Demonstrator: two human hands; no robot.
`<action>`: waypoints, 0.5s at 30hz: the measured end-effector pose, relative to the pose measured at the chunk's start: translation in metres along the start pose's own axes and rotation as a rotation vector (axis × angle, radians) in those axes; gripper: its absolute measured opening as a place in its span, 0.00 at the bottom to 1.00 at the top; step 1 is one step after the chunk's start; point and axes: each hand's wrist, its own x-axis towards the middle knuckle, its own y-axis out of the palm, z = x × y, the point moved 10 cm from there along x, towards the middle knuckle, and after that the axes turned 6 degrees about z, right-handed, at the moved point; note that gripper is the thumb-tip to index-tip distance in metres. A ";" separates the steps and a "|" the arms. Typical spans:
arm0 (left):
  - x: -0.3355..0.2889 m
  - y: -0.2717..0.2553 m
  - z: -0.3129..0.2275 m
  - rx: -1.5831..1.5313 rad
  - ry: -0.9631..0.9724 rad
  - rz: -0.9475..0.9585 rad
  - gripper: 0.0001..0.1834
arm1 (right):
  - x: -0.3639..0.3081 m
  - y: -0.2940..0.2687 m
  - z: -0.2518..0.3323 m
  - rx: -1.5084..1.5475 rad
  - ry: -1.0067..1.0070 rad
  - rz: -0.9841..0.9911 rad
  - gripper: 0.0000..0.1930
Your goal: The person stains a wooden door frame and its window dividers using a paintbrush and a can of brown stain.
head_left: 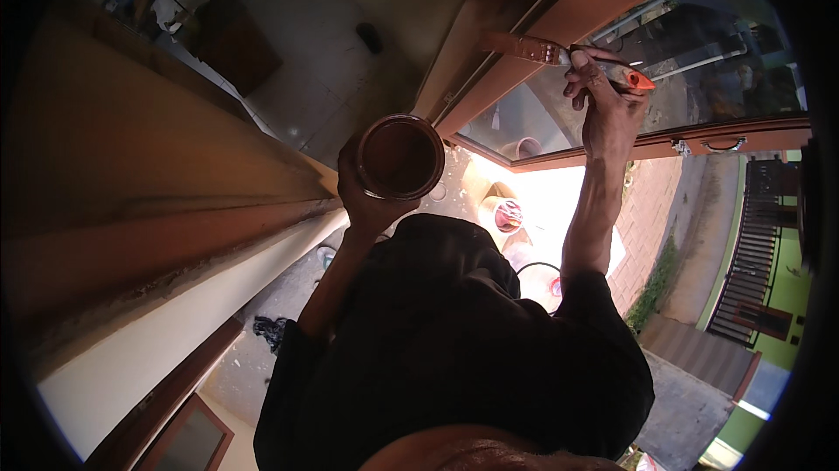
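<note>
My left hand (pixel 365 200) holds a round tin of dark brown paint (pixel 401 156) up in front of my chest, fingers wrapped around its side. My right hand (pixel 606 108) is raised higher and grips a paintbrush (pixel 559 55) with a silver ferrule and an orange-tipped handle. The brush's bristles lie against the brown wooden window frame (pixel 524 8), just above the glass pane (pixel 664 60). My dark sleeves and torso fill the lower middle.
A broad brown wooden beam (pixel 131 200) runs along the left with a pale wall strip (pixel 175 331) under it. Far below are paint buckets (pixel 502 213) on sunlit paving, a brick path (pixel 651 200), a dark fence (pixel 756 244) and a tiled floor (pixel 315 60).
</note>
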 end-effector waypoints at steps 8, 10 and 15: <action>0.000 0.006 0.009 -0.013 0.056 -0.002 0.62 | -0.040 0.069 -0.003 0.067 0.110 0.337 0.05; 0.004 0.007 0.005 -0.037 0.065 0.006 0.63 | -0.046 0.090 -0.004 -0.030 0.114 0.426 0.04; 0.014 0.010 -0.010 -0.031 0.083 0.029 0.63 | -0.058 0.116 -0.017 -0.302 -0.010 0.580 0.05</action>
